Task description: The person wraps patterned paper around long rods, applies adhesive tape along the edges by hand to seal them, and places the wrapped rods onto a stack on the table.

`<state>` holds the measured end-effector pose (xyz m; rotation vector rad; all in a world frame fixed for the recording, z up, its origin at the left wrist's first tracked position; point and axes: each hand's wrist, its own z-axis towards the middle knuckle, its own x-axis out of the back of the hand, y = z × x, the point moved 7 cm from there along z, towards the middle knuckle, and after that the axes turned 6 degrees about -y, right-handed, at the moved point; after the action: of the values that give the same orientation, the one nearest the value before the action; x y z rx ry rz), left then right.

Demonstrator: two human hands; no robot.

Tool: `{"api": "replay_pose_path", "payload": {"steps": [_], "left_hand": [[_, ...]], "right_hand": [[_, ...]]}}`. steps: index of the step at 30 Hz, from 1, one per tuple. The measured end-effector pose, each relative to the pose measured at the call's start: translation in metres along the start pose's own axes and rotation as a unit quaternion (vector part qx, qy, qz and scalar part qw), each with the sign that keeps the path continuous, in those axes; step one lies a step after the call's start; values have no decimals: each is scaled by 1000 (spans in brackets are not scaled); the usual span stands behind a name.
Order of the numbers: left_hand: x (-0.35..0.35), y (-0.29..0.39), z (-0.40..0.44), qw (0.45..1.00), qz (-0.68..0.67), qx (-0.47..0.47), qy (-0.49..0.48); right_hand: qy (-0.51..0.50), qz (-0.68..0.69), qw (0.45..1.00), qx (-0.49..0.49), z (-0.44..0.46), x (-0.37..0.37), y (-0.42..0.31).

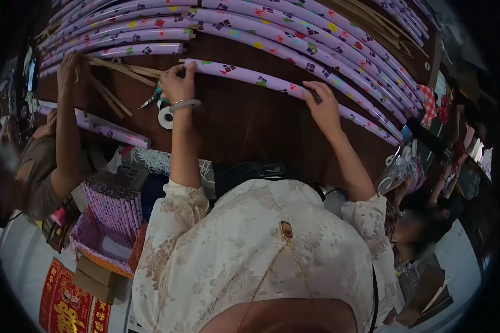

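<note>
A lilac paper roll (250,76) printed with small coloured shapes lies across the brown table in front of me. My left hand (178,86), with a bangle at the wrist, is closed on its left end, the thumb on the paper. Farther along the same roll, my right hand (323,108) grips it between thumb and curled fingers. Beside my left hand are teal-handled scissors (149,100); I cannot tell whether its fingers touch them. A roll of white tape (165,117) sits just below that hand.
More lilac rolls (294,28) lie at the table's back. At left, a co-worker's arm (66,111) reaches towards thin wooden strips (111,100). Another roll (111,132) lies near the left edge. Below stands a basket (100,244) holding several thin lilac rolls.
</note>
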<state>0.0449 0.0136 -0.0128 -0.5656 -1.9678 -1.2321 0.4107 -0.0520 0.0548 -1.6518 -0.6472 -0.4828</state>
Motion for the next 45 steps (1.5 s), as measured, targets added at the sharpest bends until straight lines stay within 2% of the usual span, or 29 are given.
{"api": "replay_pose_path", "payload": {"steps": [2, 5, 6, 8, 11, 15, 17, 18, 20, 21, 22, 24, 26, 28, 30, 31, 33, 35, 36, 38, 40, 42, 44, 45], "left_hand": [[-2, 3, 5, 999, -23, -34, -16], [1, 3, 5, 1000, 14, -7, -11], [-1, -1, 9, 1000, 19, -4, -13], [-2, -11, 11, 1000, 24, -3, -19], [-3, -10, 12, 998, -35, -1, -55], [0, -7, 13, 999, 5, -1, -37], [-1, -6, 15, 998, 50, 5, -39], [-1, -7, 15, 998, 52, 4, -38], [-2, -11, 17, 998, 40, 16, -45], [-2, -11, 17, 998, 37, 19, -46], [-2, -11, 18, 998, 32, 25, -57], [-3, -13, 16, 997, 29, 30, -70], [-1, -10, 16, 997, 62, 26, -35], [-2, -12, 18, 996, 75, 25, -48], [1, -13, 24, 997, 65, -15, -47], [3, -7, 21, 997, 50, -34, -51], [9, 5, 11, 996, 72, -45, -35], [17, 22, 1, 994, 89, -67, 13], [5, -3, 17, 994, 84, -65, -14], [12, 11, 3, 995, 50, -77, 44], [12, 11, 8, 997, 16, -70, 13], [12, 7, 6, 996, -90, 5, -29], [13, 10, 9, 996, -82, -4, -29], [29, 39, -5, 994, 88, -18, 60]], "right_hand": [[-36, -9, 998, -48, 11, -12, 2], [-80, -42, 991, -99, 14, -20, 4], [-79, -41, 991, -103, 14, -18, 8], [-126, 65, 987, -72, 13, -18, 13], [-140, 101, 984, -48, 10, -18, 19], [-180, 145, 971, -63, 13, -19, 27], [-143, 50, 981, -117, 18, -25, 27], [-142, 51, 982, -117, 20, -31, 17], [-86, -147, 982, -80, 26, -34, -9], [-37, -170, 984, -36, 25, -37, -15], [-35, -168, 985, -35, 27, -36, -10], [-125, -24, 989, -72, 28, -41, 7], [-140, 23, 988, -66, 24, -33, 11], [-152, 69, 984, -61, 13, -21, 17], [-73, -92, 993, -4, -10, 7, 21], [-70, -93, 993, -7, -24, 18, 28], [-25, -210, 977, -11, -52, 45, 41], [14, -240, 970, -20, -70, 67, 58], [30, -249, 968, -26, -78, 74, 74], [45, -259, 965, -21, -84, 84, 97], [46, -248, 967, -31, -85, 88, 101], [60, -250, 966, -24, -85, 88, 101], [72, -248, 966, -18, -85, 83, 95], [77, -235, 969, 1, -82, 82, 80]]}}
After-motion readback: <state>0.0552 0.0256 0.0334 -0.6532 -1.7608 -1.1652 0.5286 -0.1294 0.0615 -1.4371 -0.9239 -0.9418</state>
